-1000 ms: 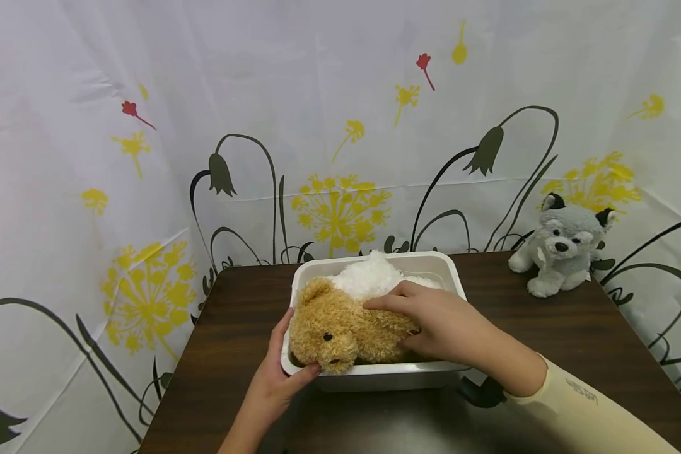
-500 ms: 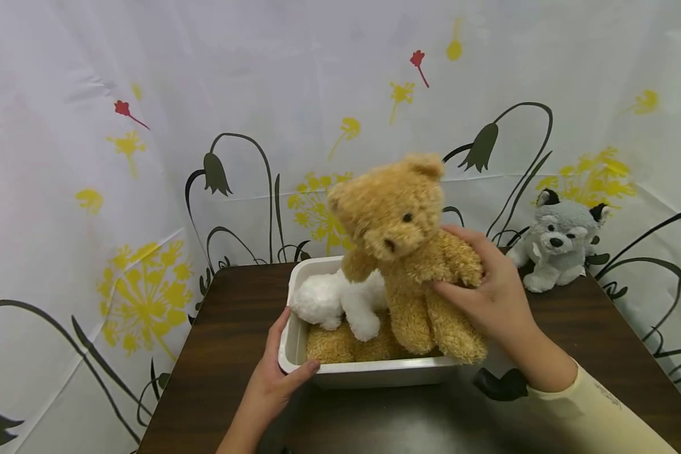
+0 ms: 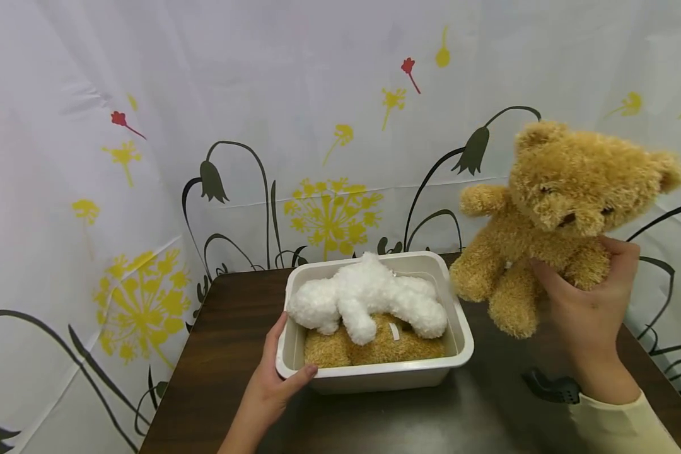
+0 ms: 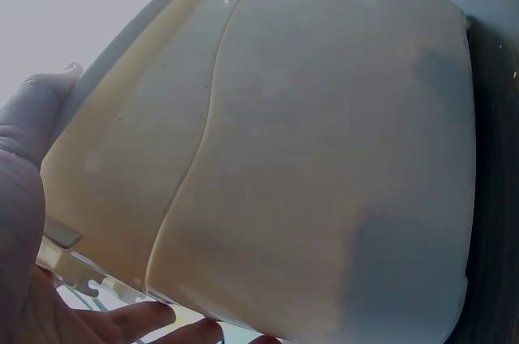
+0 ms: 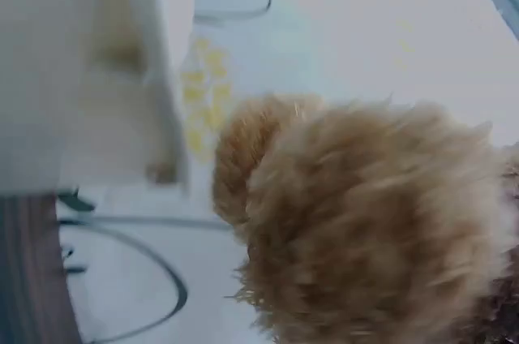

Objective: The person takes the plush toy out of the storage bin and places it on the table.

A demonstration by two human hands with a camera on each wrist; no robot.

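A golden-brown teddy bear (image 3: pixel 579 176) is held up at the right in the head view, tilted, its belly and one arm gripped by my right hand (image 3: pixel 596 309). In the right wrist view its blurred fur (image 5: pixel 365 222) fills the lower right; the fingers are hidden there. My left hand (image 3: pixel 268 381) holds the white plastic tub (image 3: pixel 383 381) at its front left corner, thumb on the rim. The left wrist view has the tub's wall (image 4: pixel 316 141) between thumb and fingers. In the tub, a white fluffy plush toy (image 3: pixel 369 290) lies on another golden-brown plush (image 3: pixel 369 353) bearing a small white tag.
The tub stands on a dark wooden table (image 3: pixel 221 353). Behind the table hangs a white curtain (image 3: pixel 295 94) printed with flowers. A black strap (image 3: pixel 550 386) sits by the right wrist.
My right hand has lifted the teddy bear out of the tub and carried it up to the right, in front of the grey husky plush, now hidden. My left hand has stayed on the tub.
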